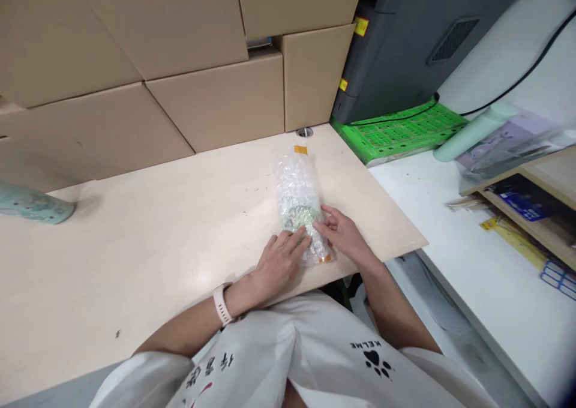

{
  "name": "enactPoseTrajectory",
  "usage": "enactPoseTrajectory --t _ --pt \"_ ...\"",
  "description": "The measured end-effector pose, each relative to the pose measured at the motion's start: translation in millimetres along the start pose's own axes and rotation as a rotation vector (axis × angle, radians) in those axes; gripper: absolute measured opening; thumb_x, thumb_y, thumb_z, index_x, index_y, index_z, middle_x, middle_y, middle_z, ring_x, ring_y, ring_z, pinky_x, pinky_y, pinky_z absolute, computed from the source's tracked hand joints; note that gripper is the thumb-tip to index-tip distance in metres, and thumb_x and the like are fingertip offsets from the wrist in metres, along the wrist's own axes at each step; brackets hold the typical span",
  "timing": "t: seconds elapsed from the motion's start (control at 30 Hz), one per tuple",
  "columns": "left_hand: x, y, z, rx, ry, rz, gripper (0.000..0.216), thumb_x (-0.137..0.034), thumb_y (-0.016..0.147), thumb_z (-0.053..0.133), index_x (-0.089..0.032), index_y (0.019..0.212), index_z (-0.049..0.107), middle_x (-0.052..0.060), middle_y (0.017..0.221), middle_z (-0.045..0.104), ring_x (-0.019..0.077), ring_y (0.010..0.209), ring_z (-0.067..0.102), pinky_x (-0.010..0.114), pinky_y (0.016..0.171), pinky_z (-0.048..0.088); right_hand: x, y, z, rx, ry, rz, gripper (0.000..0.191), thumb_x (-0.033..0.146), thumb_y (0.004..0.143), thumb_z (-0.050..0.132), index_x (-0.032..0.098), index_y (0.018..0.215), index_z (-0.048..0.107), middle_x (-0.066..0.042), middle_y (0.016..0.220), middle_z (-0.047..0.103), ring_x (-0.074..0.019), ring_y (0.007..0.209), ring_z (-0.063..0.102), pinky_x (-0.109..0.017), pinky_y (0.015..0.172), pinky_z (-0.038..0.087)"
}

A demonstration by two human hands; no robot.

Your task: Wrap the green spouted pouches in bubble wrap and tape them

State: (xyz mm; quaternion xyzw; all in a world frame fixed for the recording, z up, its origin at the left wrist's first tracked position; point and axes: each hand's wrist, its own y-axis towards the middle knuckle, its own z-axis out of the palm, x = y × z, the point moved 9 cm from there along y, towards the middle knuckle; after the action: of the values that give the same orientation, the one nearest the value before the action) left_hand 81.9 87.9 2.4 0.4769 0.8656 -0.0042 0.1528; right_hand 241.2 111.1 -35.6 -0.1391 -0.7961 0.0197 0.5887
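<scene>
A long sheet of clear bubble wrap [294, 177] lies on the pale wooden tabletop, with orange tape [300, 150] at its far end and another piece near its front end. A green item [299, 215] shows through the wrap; its kind is hard to make out. My left hand [279, 258], a pink watch band on its wrist, rests on the near left part of the wrap with fingers stretched out flat. At the wrap's right edge, my right hand [342, 233] has its fingers bent around the side, gripping the wrapped item.
Cardboard boxes [216, 105] stand stacked along the back. A mint bottle [36, 203] lies at the left. Behind to the right are a dark grey case [405, 42] and a green plastic crate [396, 133]. A white side table [432, 216] holds another bottle [472, 133] and a wooden shelf [549, 168].
</scene>
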Motion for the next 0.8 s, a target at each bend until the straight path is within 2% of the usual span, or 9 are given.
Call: enactPoseTrajectory --t 0.1,0.2,0.27,0.33,0.4,0.5,0.6,0.67,0.8 --pt "6 -26 -7 -0.09 -0.064 0.014 0.063 -0.006 0.082 0.052 -0.023 0.143 0.046 0.014 0.147 0.052 0.03 0.113 0.054 0.048 0.091 0.051 4 -4 27 0.149 0.159 0.051 0.062 0.054 0.081 0.068 0.016 0.129 0.056 0.001 0.073 0.066 -0.0122 0.05 0.054 -0.025 0.045 0.042" --pt "7 -37 -11 -0.143 -0.057 0.033 0.061 -0.007 0.082 0.054 -0.021 0.141 0.048 0.015 0.145 0.054 0.0293 0.109 0.055 0.047 0.089 0.053 11 -2 40 0.213 0.146 0.07 0.045 0.057 0.08 0.067 0.017 0.1 0.063 0.002 0.066 0.06 -0.0124 0.051 0.052 -0.025 0.045 0.041" --pt "6 -38 -12 -0.154 -0.049 0.041 0.058 -0.007 0.081 0.055 -0.019 0.138 0.05 0.015 0.143 0.055 0.0295 0.109 0.055 0.046 0.088 0.053 20 0 35 0.15 -0.018 0.006 0.04 0.058 0.08 0.065 0.018 0.084 0.063 -0.001 0.072 0.061 -0.0146 0.059 0.057 -0.028 0.053 0.047" --pt "5 -38 -13 -0.153 -0.049 0.034 0.057 -0.007 0.08 0.055 -0.019 0.136 0.051 0.014 0.142 0.055 0.0297 0.109 0.055 0.046 0.087 0.053 32 -1 23 0.011 -0.223 -0.115 0.038 0.057 0.082 0.063 0.019 0.079 0.064 -0.006 0.094 0.065 -0.0191 0.077 0.064 -0.034 0.071 0.053" --pt "5 -37 -13 -0.147 -0.055 0.027 0.057 -0.007 0.08 0.055 -0.02 0.135 0.052 0.014 0.142 0.055 0.0299 0.109 0.054 0.046 0.086 0.053 39 -7 15 -0.098 -0.328 -0.185 0.035 0.055 0.084 0.062 0.021 0.082 0.066 -0.01 0.116 0.063 -0.023 0.097 0.065 -0.039 0.087 0.052" --pt "4 -39 -16 -0.147 -0.063 0.037 0.057 -0.006 0.079 0.055 -0.019 0.134 0.052 0.014 0.144 0.054 0.0303 0.11 0.053 0.046 0.084 0.053 30 -13 17 -0.09 -0.228 -0.13 0.036 0.057 0.086 0.059 0.022 0.088 0.068 -0.01 0.129 0.06 -0.0221 0.098 0.066 -0.039 0.088 0.053" --pt "2 -40 -18 -0.145 -0.072 0.049 0.059 -0.005 0.077 0.055 -0.017 0.134 0.051 0.015 0.144 0.054 0.0304 0.109 0.053 0.047 0.085 0.053 17 -15 25 -0.045 0.005 -0.025 0.041 0.059 0.083 0.064 0.021 0.096 0.065 -0.009 0.113 0.069 -0.0203 0.086 0.068 -0.036 0.08 0.055" --pt "2 -40 -20 -0.145 -0.08 0.055 0.058 -0.004 0.077 0.056 -0.016 0.133 0.05 0.016 0.143 0.054 0.0305 0.11 0.052 0.047 0.085 0.053 11 -14 29 -0.043 0.175 0.053 0.05 0.058 0.079 0.071 0.02 0.11 0.061 -0.007 0.101 0.072 -0.0215 0.087 0.069 -0.035 0.078 0.056" --pt "3 -40 -21 -0.153 -0.086 0.06 0.057 -0.005 0.077 0.055 -0.016 0.133 0.05 0.015 0.144 0.053 0.0297 0.109 0.052 0.046 0.084 0.053 4 -12 32 -0.06 0.373 0.216 0.095 0.051 0.072 0.081 0.021 0.148 0.035 -0.004 0.095 0.074 -0.0214 0.088 0.07 -0.034 0.078 0.056"
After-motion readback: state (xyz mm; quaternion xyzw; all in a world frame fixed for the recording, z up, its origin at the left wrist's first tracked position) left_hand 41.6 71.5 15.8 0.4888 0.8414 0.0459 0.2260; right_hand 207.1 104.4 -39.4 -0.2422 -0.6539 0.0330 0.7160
